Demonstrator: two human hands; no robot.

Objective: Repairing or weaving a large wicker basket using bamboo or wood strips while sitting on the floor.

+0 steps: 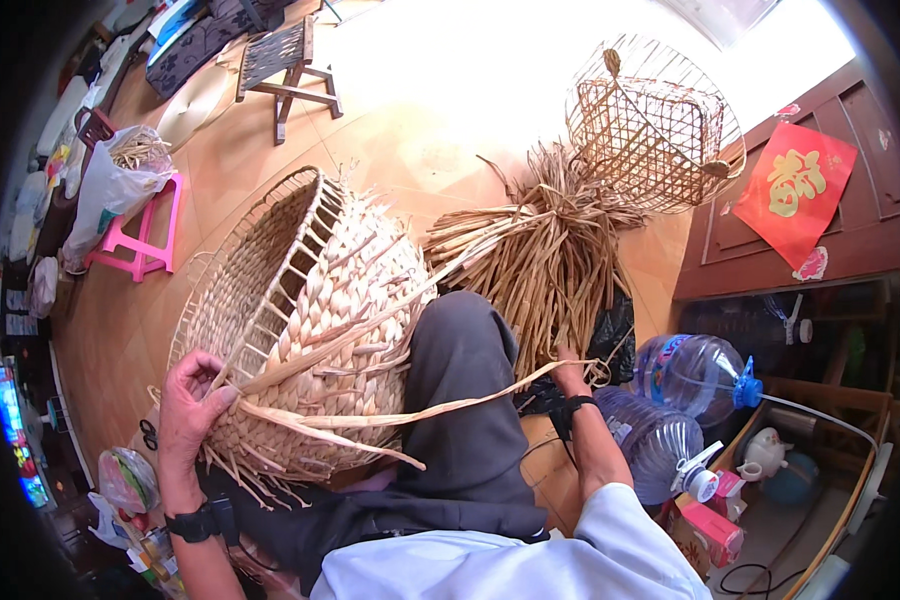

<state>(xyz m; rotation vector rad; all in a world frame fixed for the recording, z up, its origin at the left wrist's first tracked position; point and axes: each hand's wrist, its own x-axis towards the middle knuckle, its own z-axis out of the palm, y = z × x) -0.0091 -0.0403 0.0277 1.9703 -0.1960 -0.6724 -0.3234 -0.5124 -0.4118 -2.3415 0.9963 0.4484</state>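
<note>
Wide head-height view, fisheye — near, facing downward

Most fingers of the right hand (pixel 571 376) are hidden at the dried stalks (pixel 560 260), glare swallows the tiled floor (pixel 395 130)'s far edge, and the lit screen (pixel 20 440) is blurred.

Pale blue shirt (pixel 490 570), right sleeve (pixel 615 535) short, loose. Dark grey trousers (pixel 460 390). Left wrist: black strap (pixel 188 525), boxy black module (pixel 221 517). Right wrist: black band (pixel 570 406). Hands (pixel 190 405) bare.
</note>
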